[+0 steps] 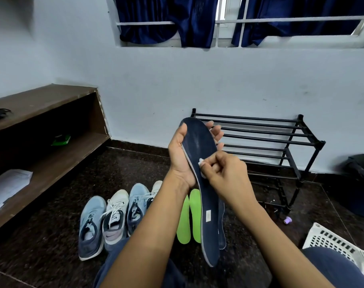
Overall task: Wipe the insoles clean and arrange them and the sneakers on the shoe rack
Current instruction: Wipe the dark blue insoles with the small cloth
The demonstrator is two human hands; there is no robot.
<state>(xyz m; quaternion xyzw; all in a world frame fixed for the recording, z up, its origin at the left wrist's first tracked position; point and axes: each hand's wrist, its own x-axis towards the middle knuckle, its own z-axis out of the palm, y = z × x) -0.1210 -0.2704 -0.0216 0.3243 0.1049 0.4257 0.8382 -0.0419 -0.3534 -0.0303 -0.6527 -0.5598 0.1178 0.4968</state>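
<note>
My left hand (180, 156) holds a long navy insole (199, 146) upright in front of me, thumb on its left edge and fingers behind it. My right hand (222, 173) pinches a small white wipe (201, 163) against the insole's middle. A second navy insole (222, 223) lies on the floor behind the held one, beside two green insoles (189, 217). Several sneakers (114, 217), light blue and white, stand in a row on the floor to the left. The black shoe rack (281, 142) stands against the wall, its bars bare.
A brown wooden shelf unit (52, 125) runs along the left wall with papers (8, 183) and a green item (61, 139) on it. A white plastic basket (335, 244) sits at the lower right, a dark bag (362, 169) by the right wall, a small purple cap (287, 220) on the floor.
</note>
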